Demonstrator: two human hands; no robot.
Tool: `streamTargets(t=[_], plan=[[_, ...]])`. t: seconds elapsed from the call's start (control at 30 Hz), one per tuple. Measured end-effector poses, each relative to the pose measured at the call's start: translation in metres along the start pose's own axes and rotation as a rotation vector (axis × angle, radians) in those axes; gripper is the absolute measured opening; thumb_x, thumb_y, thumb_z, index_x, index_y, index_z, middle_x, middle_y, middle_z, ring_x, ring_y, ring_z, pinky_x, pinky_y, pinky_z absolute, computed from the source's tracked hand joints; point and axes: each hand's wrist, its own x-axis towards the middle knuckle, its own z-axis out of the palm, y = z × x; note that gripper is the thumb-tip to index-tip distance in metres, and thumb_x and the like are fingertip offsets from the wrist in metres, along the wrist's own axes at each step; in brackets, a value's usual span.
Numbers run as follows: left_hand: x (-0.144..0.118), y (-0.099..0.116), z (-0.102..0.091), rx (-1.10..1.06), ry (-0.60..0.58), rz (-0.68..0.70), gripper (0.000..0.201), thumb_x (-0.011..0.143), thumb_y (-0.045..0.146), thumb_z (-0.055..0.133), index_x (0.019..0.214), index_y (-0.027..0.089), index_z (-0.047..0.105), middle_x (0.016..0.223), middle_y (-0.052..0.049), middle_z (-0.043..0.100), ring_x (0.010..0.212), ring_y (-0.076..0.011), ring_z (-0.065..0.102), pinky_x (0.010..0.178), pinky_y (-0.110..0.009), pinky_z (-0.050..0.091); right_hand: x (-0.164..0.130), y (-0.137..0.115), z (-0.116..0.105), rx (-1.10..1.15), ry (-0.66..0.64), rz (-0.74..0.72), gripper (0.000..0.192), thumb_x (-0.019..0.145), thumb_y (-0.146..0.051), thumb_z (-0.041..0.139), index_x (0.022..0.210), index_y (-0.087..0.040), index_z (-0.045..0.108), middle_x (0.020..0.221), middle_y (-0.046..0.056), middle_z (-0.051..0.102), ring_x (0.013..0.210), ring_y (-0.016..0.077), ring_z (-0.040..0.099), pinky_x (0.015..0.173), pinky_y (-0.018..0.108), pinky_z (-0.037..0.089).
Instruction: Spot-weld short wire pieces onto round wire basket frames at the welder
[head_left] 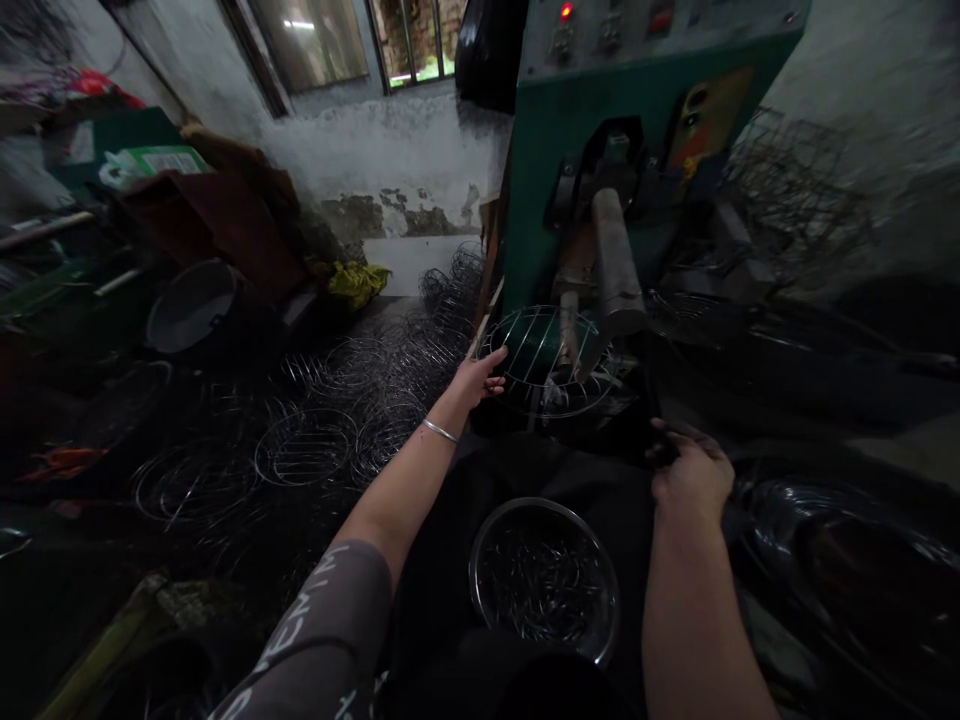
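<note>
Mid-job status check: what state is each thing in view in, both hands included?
Left hand: closed at the wire rack's rim.
Right hand: fingers curled; too dark to tell what it holds.
Round wire rack: held at its left edge, in front of the green machine.
Indicator light: lit red.
Metal bowl: upright, holding many short metal pieces.
Other wire racks: heaped loosely.

the floor carries a loose heap of wire racks; the lap carries a bowl of thin metal pieces.
</note>
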Motion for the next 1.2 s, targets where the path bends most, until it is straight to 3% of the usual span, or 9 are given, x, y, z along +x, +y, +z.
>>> streamTargets(t=[0.2,0.47,0.6,0.8,0.93,1.2], plan=[[-0.002,0.003,0.003,-0.010,0.025,-0.068,0.027,0.085,0.026,0.077,0.085,0.013,0.053,0.067,0.001,0.051,0.056,-0.0107,0.059,0.054,-0.024,0.046,0.004,0.003,-0.001,-0.016,-0.014,-0.004,0.015,0.051,-0.007,0.064,0.065,-0.010,0.060,0.074,0.006,0.067,0.047,0.0106,0.051,0.038,0.018,0.039],[0.003,0.005,-0.001,-0.025,-0.016,-0.085,0.038,0.072,0.032,0.087,0.085,0.014,0.056,0.069,0.000,0.054,0.056,-0.0127,0.060,0.052,-0.024,0.046,0.006,0.006,0.000,-0.035,-0.045,-0.012,0.014,0.052,-0.012,0.062,0.065,-0.012,0.057,0.072,0.004,0.067,0.045,0.0093,0.048,0.037,0.018,0.037],[0.001,0.002,0.003,-0.055,0.018,-0.068,0.028,0.077,0.023,0.082,0.084,0.014,0.056,0.069,0.000,0.054,0.056,-0.0112,0.059,0.051,-0.022,0.045,0.006,0.011,0.000,-0.081,-0.072,-0.084,0.017,0.050,-0.021,0.065,0.065,-0.014,0.059,0.070,0.003,0.067,0.046,0.0093,0.046,0.039,0.019,0.036],[-0.001,-0.001,0.010,-0.113,0.084,-0.010,0.023,0.078,0.015,0.078,0.078,0.013,0.055,0.068,-0.001,0.056,0.054,-0.0063,0.054,0.048,-0.017,0.038,-0.002,0.021,0.006,-0.207,-0.274,-0.241,0.027,0.052,-0.032,0.067,0.071,-0.014,0.066,0.066,0.002,0.065,0.049,0.0093,0.045,0.046,0.020,0.036],[-0.001,-0.002,0.010,-0.127,0.091,0.011,0.021,0.077,0.015,0.076,0.077,0.013,0.056,0.064,0.000,0.055,0.052,-0.0064,0.052,0.048,-0.017,0.038,-0.001,0.022,0.008,-0.190,-0.270,-0.195,0.030,0.051,-0.034,0.068,0.073,-0.013,0.065,0.069,0.004,0.066,0.049,0.0093,0.044,0.045,0.020,0.034],[0.004,-0.012,0.010,-0.176,0.101,0.038,0.042,0.058,0.023,0.091,0.082,0.015,0.057,0.064,0.003,0.054,0.052,-0.0060,0.052,0.047,-0.016,0.033,-0.002,0.021,0.008,-0.188,-0.265,-0.164,0.032,0.049,-0.034,0.068,0.073,-0.012,0.064,0.070,0.004,0.066,0.047,0.0090,0.044,0.043,0.020,0.035]])
